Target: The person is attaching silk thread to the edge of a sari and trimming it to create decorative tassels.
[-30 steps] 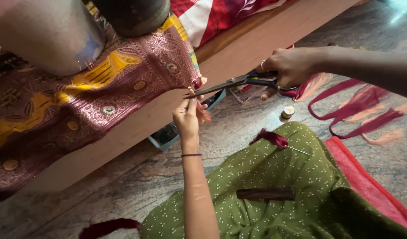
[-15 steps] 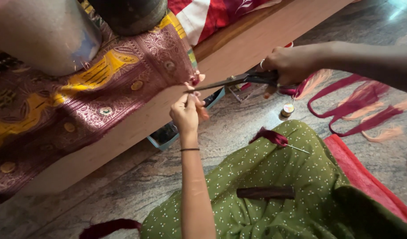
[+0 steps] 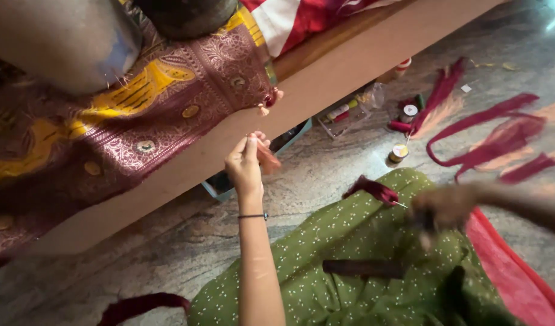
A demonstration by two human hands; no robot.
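The left hand [image 3: 246, 164] is raised toward the hem of the maroon and gold sari [image 3: 138, 115] that drapes over the wooden bed edge [image 3: 326, 78]. Its fingers [image 3: 253, 142] are pinched shut on a small tuft of peach and maroon threads [image 3: 267, 158], held just below the tassels [image 3: 269, 102] hanging from the sari's corner, probably so the loose ends stay taut and apart from the cloth. The right hand [image 3: 448, 205] is blurred above the lap in the green dotted dress [image 3: 362, 241]; it seems to close on something dark, but what it holds cannot be told. Thread spools [image 3: 399, 152] and maroon strips [image 3: 489, 139] lie on the floor within easy reach.
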